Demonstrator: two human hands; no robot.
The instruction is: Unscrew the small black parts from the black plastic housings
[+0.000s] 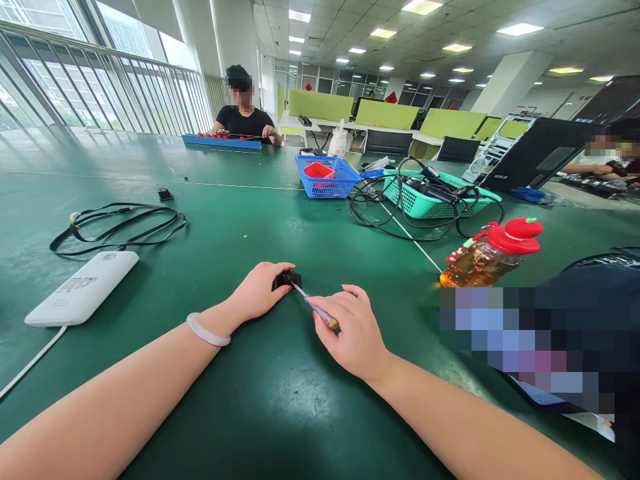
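Note:
On the green table, my left hand point(261, 288) is closed around a small black block-like part point(289, 277), thumb on its near side and fingers behind it. What kind of part it is, I cannot make out. A slim screwdriver point(316, 307) with a clear handle is pinched between the thumb and fingers of my right hand point(353, 330). Its shaft slants up and left, the tip touching or very close to the black part's face. A pale bangle point(208, 331) circles my left wrist.
A white power bank point(83, 288) and black looped cable point(120, 210) lie left, near a small black piece point(165, 194). Blue basket point(327, 179), green basket point(425, 208) with cables, and red-capped bottle point(493, 257) stand beyond, rightward. Another person point(245, 120) sits opposite.

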